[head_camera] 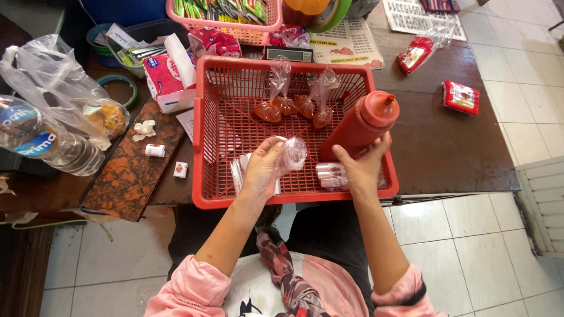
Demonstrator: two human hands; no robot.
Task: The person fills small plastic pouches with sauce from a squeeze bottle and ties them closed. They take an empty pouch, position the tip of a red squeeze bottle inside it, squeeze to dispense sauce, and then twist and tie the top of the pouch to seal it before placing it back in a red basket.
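Observation:
My left hand [262, 167] pinches a small empty clear plastic bag [292, 154] over the red plastic basket [202, 132]. My right hand [359, 165] grips the base of a red squeeze bottle [361, 124], which leans tilted with its nozzle pointing up and to the right. Several small knotted bags of red sauce [294, 105] lie at the far side of the basket. A stack of empty clear bags [332, 175] lies in the basket just left of my right hand.
A plastic water bottle [41, 141] and a loose clear bag [56, 79] lie at the left. A tissue pack [167, 79] stands beside the basket. A pink basket of packets [226, 17] sits behind. Red sachets [461, 97] lie on the dark table at right.

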